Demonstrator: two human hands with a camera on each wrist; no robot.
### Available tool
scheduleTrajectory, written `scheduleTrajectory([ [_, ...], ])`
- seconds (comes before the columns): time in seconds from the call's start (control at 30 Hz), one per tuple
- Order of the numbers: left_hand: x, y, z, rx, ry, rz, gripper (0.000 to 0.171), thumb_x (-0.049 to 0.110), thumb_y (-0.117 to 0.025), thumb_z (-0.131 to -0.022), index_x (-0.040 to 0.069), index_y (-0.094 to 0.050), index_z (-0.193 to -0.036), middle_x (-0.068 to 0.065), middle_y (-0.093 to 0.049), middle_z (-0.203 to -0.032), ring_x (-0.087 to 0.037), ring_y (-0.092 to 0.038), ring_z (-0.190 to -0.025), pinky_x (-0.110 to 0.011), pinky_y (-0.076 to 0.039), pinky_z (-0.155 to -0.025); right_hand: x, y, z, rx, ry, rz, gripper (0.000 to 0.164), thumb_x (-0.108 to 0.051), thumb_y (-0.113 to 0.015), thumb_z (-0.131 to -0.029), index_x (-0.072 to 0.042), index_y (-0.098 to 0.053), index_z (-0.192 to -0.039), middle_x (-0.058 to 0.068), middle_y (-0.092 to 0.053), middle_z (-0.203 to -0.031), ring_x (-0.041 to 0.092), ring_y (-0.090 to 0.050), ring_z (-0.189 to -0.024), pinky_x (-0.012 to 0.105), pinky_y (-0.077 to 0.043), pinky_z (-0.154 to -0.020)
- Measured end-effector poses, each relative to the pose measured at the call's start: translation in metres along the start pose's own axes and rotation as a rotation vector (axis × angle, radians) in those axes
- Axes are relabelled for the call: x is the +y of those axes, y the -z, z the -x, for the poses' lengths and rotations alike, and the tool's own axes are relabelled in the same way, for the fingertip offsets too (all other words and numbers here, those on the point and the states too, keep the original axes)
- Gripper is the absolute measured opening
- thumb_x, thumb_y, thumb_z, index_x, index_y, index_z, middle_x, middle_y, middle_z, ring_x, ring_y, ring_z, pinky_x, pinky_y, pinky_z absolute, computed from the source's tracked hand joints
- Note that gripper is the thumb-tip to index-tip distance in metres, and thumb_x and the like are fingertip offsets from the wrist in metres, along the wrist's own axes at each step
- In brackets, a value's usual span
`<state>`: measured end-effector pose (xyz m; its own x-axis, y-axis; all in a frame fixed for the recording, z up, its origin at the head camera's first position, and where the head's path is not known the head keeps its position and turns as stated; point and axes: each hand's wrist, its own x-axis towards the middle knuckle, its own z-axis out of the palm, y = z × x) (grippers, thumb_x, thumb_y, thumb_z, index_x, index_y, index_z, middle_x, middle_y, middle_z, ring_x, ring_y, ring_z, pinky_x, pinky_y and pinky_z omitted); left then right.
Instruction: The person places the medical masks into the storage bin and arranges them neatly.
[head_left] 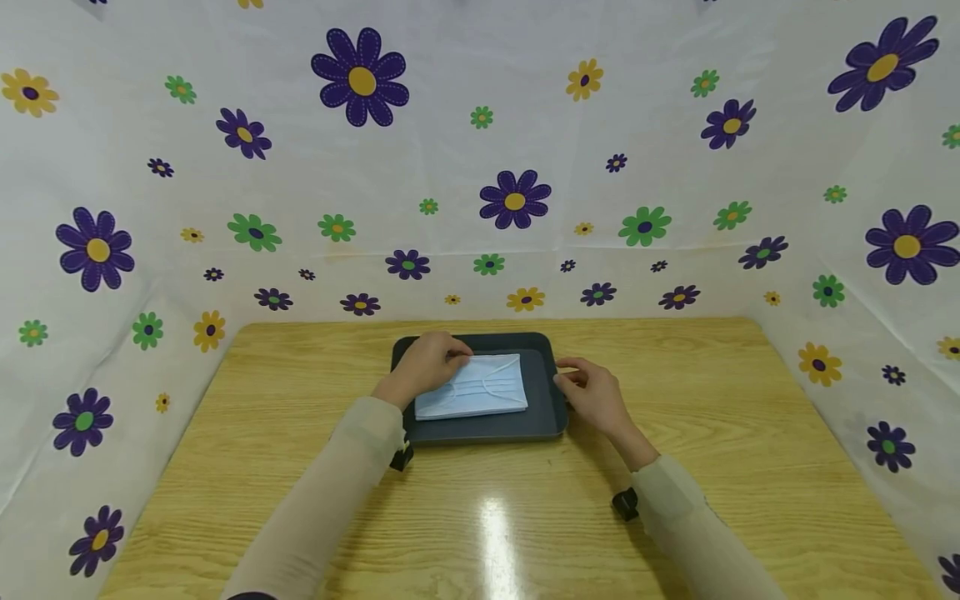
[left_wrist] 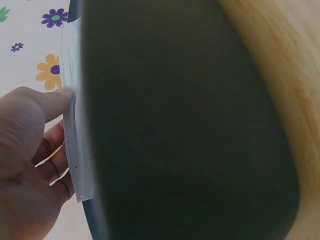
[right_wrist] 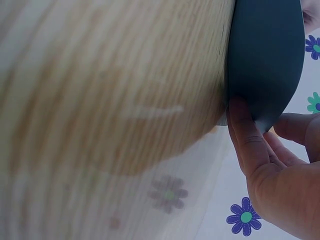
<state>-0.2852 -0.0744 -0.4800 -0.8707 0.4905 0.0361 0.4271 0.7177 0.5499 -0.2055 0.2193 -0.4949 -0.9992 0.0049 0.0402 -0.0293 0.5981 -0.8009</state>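
Note:
A pale blue pleated face mask (head_left: 487, 392) with white ear loops lies flat in a dark grey tray (head_left: 546, 400). Its front edge looks layered; whether more masks lie beneath, I cannot tell. My left hand (head_left: 431, 365) reaches over the tray's left side and pinches the mask's far edge. In the left wrist view, the thumb of the left hand (left_wrist: 30, 135) presses one face of the mask (left_wrist: 75, 125), fingers behind it. At the tray's right side, my right hand (head_left: 596, 396) holds the rim. The right wrist view shows the right hand's (right_wrist: 275, 170) fingers against the outer wall, thumb by the rim.
The tray stands on a light wood-grain table (head_left: 675, 417), toward its far edge. A white cloth (head_left: 450, 167) printed with purple, green and yellow flowers encloses the back and both sides. Black wrist cameras (head_left: 625, 504) sit by both cuffs.

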Motion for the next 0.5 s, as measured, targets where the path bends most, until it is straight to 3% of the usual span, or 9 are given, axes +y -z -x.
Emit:
scheduleTrajectory([
  [0.5,0.0017,-0.0017,0.0021,0.026,0.014,-0.015,0.021,0.014,-0.067,-0.104,0.007,-0.079,-0.12,-0.01,-0.076,-0.112,-0.025,-0.068,-0.102,-0.044,-0.057,-0.094,-0.0013,0.0003,0.0015,-0.003,0.009,-0.012,0.033,-0.011,-0.065,-0.105,0.004,-0.067,-0.134,0.028,-0.076,-0.118,0.039,-0.075,-0.104,0.04,-0.063,-0.079],
])
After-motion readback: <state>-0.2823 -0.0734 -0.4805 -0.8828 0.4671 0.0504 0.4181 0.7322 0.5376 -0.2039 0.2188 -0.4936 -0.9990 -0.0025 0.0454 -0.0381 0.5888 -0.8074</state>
